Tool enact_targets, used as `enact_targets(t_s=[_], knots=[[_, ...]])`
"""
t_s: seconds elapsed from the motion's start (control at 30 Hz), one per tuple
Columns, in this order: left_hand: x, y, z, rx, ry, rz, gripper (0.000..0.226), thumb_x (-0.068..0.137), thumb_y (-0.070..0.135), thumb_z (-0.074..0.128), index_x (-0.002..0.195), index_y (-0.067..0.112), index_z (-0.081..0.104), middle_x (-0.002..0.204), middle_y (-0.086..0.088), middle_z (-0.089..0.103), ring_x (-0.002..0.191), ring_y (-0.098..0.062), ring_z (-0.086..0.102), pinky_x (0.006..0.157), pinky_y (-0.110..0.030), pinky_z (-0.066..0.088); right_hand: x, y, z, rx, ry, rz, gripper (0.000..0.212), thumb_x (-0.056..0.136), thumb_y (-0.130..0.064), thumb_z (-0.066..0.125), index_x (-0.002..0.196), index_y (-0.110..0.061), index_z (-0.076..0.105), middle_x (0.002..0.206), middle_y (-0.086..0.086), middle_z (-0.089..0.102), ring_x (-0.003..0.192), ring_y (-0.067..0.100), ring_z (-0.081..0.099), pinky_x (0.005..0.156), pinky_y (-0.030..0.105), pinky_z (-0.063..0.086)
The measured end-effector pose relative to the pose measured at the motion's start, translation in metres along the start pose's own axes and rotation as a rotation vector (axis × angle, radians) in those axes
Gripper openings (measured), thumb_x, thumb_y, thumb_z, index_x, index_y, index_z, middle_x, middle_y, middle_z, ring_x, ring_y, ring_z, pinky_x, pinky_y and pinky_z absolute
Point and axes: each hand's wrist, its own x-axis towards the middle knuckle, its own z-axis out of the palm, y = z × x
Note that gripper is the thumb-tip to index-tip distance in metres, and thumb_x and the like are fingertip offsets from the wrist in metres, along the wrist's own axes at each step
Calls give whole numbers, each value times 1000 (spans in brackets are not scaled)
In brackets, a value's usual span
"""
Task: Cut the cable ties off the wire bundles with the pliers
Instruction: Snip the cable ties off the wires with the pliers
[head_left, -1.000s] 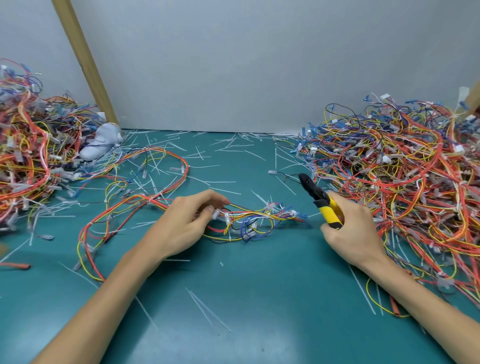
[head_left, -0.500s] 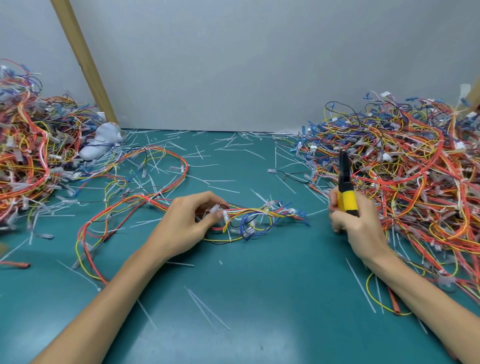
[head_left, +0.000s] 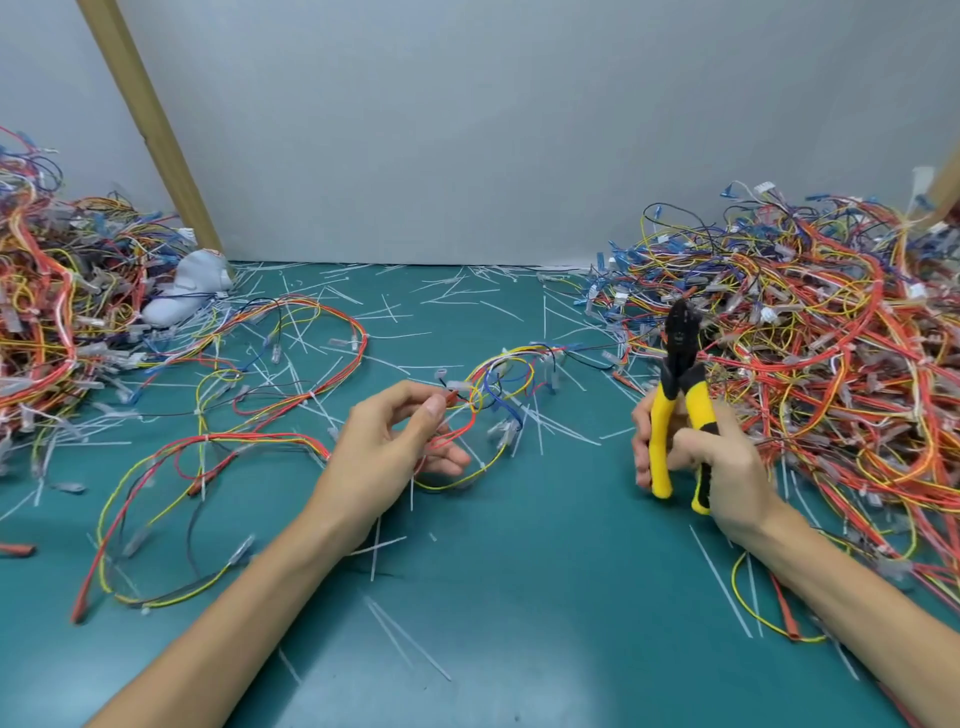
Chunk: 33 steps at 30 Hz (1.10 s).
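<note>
Although clipped cable ties (head_left: 395, 312) litter the tabletop (head_left: 519, 597) from 10 to 2 o'clock, the job looks far from finished. A heavy pile of wire bundles (head_left: 831, 364) sits at 3 o'clock and a second pile (head_left: 47, 322) at 9 o'clock; which of them is done I cannot tell. At centre, the left hand (head_left: 387, 452) keeps a light grip, thumb and forefinger pinching the red wires of a small bundle (head_left: 498, 384). At 3 o'clock of it, the right hand (head_left: 722, 462) grasps the pliers (head_left: 675, 369) upright, handles spread, nose toward 12 o'clock, apart from the bundle.
</note>
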Motion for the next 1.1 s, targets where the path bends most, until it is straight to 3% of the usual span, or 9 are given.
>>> enact_targets(t_s=[0.17, 0.3, 0.4, 0.53, 0.6, 0.73, 0.93, 1.03, 1.1], knots=[[-1, 2, -1, -150, -63, -70, 23, 98, 5, 48, 116, 0, 61, 92, -15, 59, 80, -26, 72, 69, -25, 57, 0, -2, 2, 2, -8, -26, 30, 55, -5, 45, 78, -8, 63, 71, 18, 60, 64, 30, 59, 57, 37, 53], [-2, 4, -2, -125, -139, -73, 27, 92, 13, 61, 119, 11, 63, 103, -10, 70, 102, -26, 69, 86, -33, 50, -3, -8, 4, -65, -19, -23, 13, 59, -7, 47, 67, -10, 57, 59, 15, 52, 55, 25, 50, 49, 33, 46], [-5, 5, 4, -109, -141, -40, 37, 88, 7, 65, 122, 20, 60, 97, -2, 68, 102, -22, 69, 96, -34, 48, -8, -10, 13, -151, -8, -99, 12, 72, -9, 53, 80, -9, 62, 68, 15, 59, 60, 27, 56, 56, 33, 50], [-14, 6, 24, -110, -123, 9, 51, 82, 13, 75, 126, 32, 57, 90, 3, 59, 95, -17, 66, 96, -30, 50, -17, -13, 37, -182, 31, -170, 15, 81, -36, 66, 90, -25, 60, 86, 13, 63, 71, 30, 57, 66, 39, 48], [-20, 6, 38, -161, -161, 31, 49, 89, 13, 68, 132, 33, 52, 100, -8, 59, 102, -19, 68, 96, -29, 51, -21, -12, 52, -115, 49, -139, 22, 76, -44, 69, 89, -33, 55, 87, 10, 64, 65, 21, 54, 64, 34, 46], [-29, 7, 59, -249, -270, -23, 40, 94, 27, 56, 133, 32, 52, 114, -22, 55, 110, -28, 65, 93, -30, 52, -26, -8, 66, -114, 113, -69, 31, 70, -48, 74, 87, -33, 53, 88, 6, 69, 75, 35, 65, 72, 43, 55], [-36, 5, 65, 202, -299, 200, 30, 95, 18, 56, 119, 34, 59, 95, 11, 64, 83, -15, 69, 83, -31, 55, -20, -4, 57, -27, 99, -20, 28, 79, 0, 69, 89, -21, 55, 78, 12, 62, 70, 33, 58, 71, 44, 53], [-34, 4, 63, 498, -116, 354, 18, 90, 15, 64, 98, 31, 62, 89, 13, 66, 75, -12, 67, 71, -32, 52, -19, -8, 58, -48, -5, -73, 21, 77, -1, 62, 88, -17, 53, 77, -1, 62, 70, 14, 55, 66, 24, 46], [-32, 5, 60, 549, -39, 380, 13, 89, 19, 67, 87, 28, 58, 81, 12, 63, 71, -11, 63, 65, -28, 48, -19, -8, 58, -91, -27, -66, 19, 77, -6, 62, 87, -19, 54, 74, 10, 60, 67, 15, 51, 63, 26, 43]])
